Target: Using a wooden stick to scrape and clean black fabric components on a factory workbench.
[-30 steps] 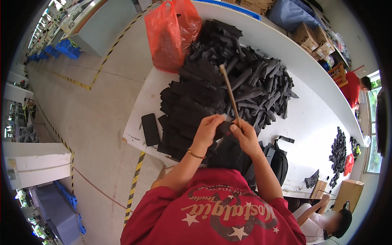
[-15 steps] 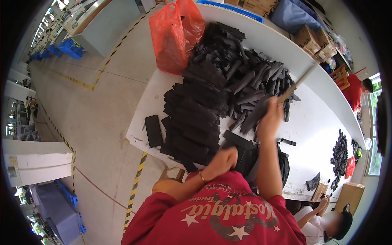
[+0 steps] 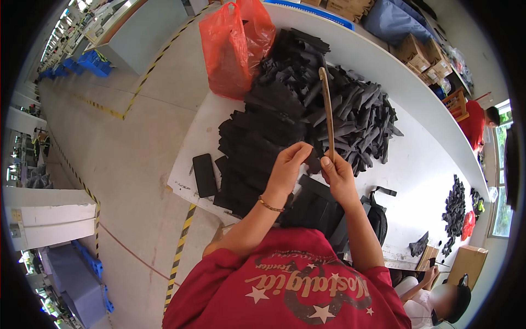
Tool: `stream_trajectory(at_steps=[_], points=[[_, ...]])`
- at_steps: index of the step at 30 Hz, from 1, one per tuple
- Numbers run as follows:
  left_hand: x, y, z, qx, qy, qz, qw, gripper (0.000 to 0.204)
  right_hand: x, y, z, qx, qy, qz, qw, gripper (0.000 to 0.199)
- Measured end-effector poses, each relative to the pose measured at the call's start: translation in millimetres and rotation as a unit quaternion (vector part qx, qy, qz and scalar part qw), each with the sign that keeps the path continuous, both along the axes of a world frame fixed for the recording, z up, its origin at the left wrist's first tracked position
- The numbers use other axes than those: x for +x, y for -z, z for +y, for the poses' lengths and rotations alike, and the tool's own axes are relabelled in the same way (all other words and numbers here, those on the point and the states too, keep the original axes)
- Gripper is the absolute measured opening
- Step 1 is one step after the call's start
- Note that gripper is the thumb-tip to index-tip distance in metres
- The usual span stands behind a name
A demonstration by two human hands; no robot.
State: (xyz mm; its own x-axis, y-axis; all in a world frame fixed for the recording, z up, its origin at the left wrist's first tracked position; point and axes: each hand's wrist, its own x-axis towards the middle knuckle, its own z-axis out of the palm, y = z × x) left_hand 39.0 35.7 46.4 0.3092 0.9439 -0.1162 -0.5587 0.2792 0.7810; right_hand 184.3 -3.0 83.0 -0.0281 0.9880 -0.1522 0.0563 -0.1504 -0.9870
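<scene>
My right hand point(image 3: 338, 176) is closed round the lower end of a long, thin wooden stick point(image 3: 329, 109), its tip rising over the pile. Close beside it, my left hand point(image 3: 286, 171) is closed in a pinch. A small black fabric piece point(image 3: 313, 161) shows between the two hands, partly hidden by the fingers. Beyond them lies a heap of loose black fabric pieces point(image 3: 356, 118). To the left, flatter black pieces point(image 3: 255, 164) lie stacked in overlapping rows. Just in front of me are a black flat item point(image 3: 315, 205) and a black bag with straps point(image 3: 377, 216).
A black phone point(image 3: 205, 175) lies at the left edge of the white table point(image 3: 416, 181). At its far left corner stands a red plastic bag point(image 3: 233, 55). More black pieces point(image 3: 455, 211) lie to the right, near a seated person point(image 3: 433, 293). A low partition point(image 3: 438, 118) borders the far side.
My right hand has come nearer and left, and the stick has swung from pointing right to nearly upright. My left hand has moved up and away from my body to meet it.
</scene>
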Motion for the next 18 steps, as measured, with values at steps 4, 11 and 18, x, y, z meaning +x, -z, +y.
stream_trajectory(at_steps=[4, 11, 18], points=[[14.1, 19.4, -3.4, -0.064, -0.040, 0.011, 0.997, 0.023, -4.3, 3.6, 3.0, 0.021, 0.031, -0.014, 0.999, 0.025], [24.1, 21.8, -50.6, -0.014, 0.169, 0.093, 0.981, 0.019, 35.2, -20.9, 55.5, 0.112, 0.226, -0.115, 0.961, 0.029], [-31.3, 53.0, -38.2, 0.310, -0.064, 0.467, 0.826, 0.011, 127.0, -77.6, 101.1, 0.146, 0.350, -0.118, 0.918, 0.045]])
